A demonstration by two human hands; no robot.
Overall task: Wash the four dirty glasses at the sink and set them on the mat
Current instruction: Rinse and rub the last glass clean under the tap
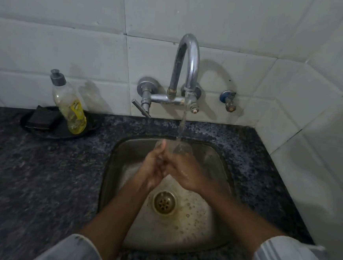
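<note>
Left hand (153, 169) and right hand (183, 172) clasp a glass (177, 147); it juts beyond their fingers under the water stream (182, 126).

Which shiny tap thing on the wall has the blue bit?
The small valve alone on the right of the curved faucet. It has a blue collar; the faucet's two wall fittings are plain chrome.

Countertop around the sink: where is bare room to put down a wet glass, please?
The widest bare patch of countertop lies left of the sink, in front of the black tray carrying the soap bottle and sponge. The strip right of the sink is narrow, against the tiled wall. Both hands and the glass crowd the basin.
</note>
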